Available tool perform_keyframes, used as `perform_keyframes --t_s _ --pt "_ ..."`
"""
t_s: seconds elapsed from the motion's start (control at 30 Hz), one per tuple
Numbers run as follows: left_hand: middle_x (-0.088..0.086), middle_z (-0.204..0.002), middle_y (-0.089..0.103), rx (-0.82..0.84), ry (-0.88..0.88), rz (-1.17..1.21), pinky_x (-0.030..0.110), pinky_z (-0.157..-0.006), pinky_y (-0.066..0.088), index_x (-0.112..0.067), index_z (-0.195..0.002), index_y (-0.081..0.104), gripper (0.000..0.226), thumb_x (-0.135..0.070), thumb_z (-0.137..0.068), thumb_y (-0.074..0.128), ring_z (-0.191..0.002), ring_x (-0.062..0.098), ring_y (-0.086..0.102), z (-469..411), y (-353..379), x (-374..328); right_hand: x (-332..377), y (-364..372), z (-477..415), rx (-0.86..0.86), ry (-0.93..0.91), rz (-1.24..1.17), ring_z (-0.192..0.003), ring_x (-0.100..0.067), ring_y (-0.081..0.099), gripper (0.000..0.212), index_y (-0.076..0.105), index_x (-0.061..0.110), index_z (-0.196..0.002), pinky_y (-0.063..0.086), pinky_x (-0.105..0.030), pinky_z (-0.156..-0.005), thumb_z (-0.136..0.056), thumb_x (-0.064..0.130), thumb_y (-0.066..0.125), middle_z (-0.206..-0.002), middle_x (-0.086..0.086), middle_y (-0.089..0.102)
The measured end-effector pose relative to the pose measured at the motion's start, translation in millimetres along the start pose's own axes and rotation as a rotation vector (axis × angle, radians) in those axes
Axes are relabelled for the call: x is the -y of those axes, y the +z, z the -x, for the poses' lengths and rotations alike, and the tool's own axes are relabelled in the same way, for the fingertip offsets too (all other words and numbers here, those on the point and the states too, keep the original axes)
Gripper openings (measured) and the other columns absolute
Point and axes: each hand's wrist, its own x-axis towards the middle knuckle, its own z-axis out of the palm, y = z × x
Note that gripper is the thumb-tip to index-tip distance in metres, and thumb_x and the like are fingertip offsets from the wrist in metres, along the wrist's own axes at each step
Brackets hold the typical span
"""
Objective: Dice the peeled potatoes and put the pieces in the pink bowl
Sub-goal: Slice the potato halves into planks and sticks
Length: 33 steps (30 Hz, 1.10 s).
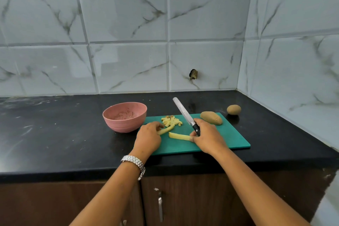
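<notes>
Countertop (55, 134): black, and it carries everything. Tiled walls meet at its far right corner.
Cutting board (229, 139): green, lying along the countertop's near edge, right of centre.
Pink bowl (121, 124): on the countertop, touching or just beside the board's far left corner. No yellow pieces show inside.
Right hand (207, 137): fingers wrapped round the black handle of the knife (183, 112), with the blade angled up toward the board's far edge. One fingertip rests on the end of the near strip.
Left hand (148, 137): at the board's left edge, fingers curled down and pinching the left end of the far strip.
Long potato (211, 118): whole, at the board's far right corner.
Round potato (233, 109): whole, on the countertop just beyond that corner.
Near strip (178, 136): ridged yellow stick at mid-board.
Far strip (166, 130): another ridged stick, partly under the left fingers.
Diced pile (171, 121): small cubes by the board's far edge, near the bowl.
Handling: the strips look light, stiff and likely damp, so they may slide under the blade. Pin each one near an end, knuckles back, and cut across it. The cubes are loose, so scoop or scrape them toward the bowl.
</notes>
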Motion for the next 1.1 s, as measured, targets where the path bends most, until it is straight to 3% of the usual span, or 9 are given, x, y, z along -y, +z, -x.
perform_keyframes --t_s 0.17,0.37,0.57,0.73,0.83,0.97,1.1 --pt "-0.005 -0.106 0.068 0.094 0.082 0.026 0.028 -0.099 0.046 -0.024 -0.098 0.065 0.044 0.012 -0.082 0.046 -0.105 0.011 0.060 -22 1 8 -10 -9 -1 0.064 -0.058 -0.042 -0.096 -0.008 0.064 0.060 0.046 0.024 -0.142 0.051 -0.034 -0.093 -0.089 0.015 0.072 -0.095 0.013 0.068" --pt "0.001 -0.104 0.069 0.148 0.193 -0.075 0.027 -0.091 0.049 -0.016 -0.091 0.071 0.015 -0.005 -0.081 0.071 -0.094 0.015 0.063 -46 0 -3 -7 -4 -7 0.074 -0.098 -0.067 -0.096 -0.007 0.064 0.060 0.046 0.025 -0.141 0.051 -0.032 -0.094 -0.089 0.016 0.072 -0.098 0.011 0.069" --pt "-0.002 -0.099 0.070 0.147 0.239 -0.098 0.025 -0.088 0.051 -0.020 -0.083 0.071 0.014 -0.007 -0.079 0.074 -0.086 0.010 0.062 -61 -4 -2 -5 0 -18 0.086 -0.113 -0.101 -0.095 -0.008 0.065 0.058 0.048 0.023 -0.139 0.052 -0.035 -0.095 -0.087 0.013 0.073 -0.095 0.010 0.070" --pt "-0.012 -0.089 0.060 0.080 0.203 -0.008 0.022 -0.070 0.047 -0.026 -0.082 0.070 0.005 -0.021 -0.084 0.071 -0.073 0.007 0.056 -51 -6 -1 -6 4 -29 0.089 -0.104 -0.142 -0.095 -0.012 0.066 0.053 0.052 0.021 -0.136 0.050 -0.038 -0.096 -0.087 0.014 0.072 -0.096 0.005 0.069" --pt "-0.016 -0.086 0.063 0.123 0.232 0.080 0.018 -0.064 0.041 -0.027 -0.082 0.070 0.004 -0.028 -0.085 0.070 -0.068 0.003 0.053 -37 -7 -2 -4 7 -34 0.064 -0.110 -0.123 -0.095 -0.017 0.063 0.052 0.053 0.022 -0.135 0.050 -0.035 -0.090 -0.087 0.017 0.072 -0.100 0.002 0.066" --pt "-0.014 -0.094 0.066 0.215 0.251 0.015 0.017 -0.074 0.041 -0.029 -0.094 0.072 0.011 -0.027 -0.083 0.073 -0.079 0.004 0.054 -25 -1 0 1 7 -35 0.041 -0.092 -0.101 -0.094 -0.021 0.061 0.050 0.053 0.020 -0.135 0.051 -0.036 -0.087 -0.088 0.017 0.070 -0.102 -0.002 0.063" --pt "-0.005 -0.103 0.066 0.213 0.245 -0.027 0.022 -0.085 0.044 -0.025 -0.104 0.072 0.019 -0.018 -0.087 0.068 -0.090 0.009 0.056 -21 -2 0 -1 5 -30 0.015 -0.074 -0.070 -0.088 -0.020 0.059 0.048 0.053 0.020 -0.135 0.051 -0.036 -0.082 -0.090 0.017 0.069 -0.089 0.005 0.055"
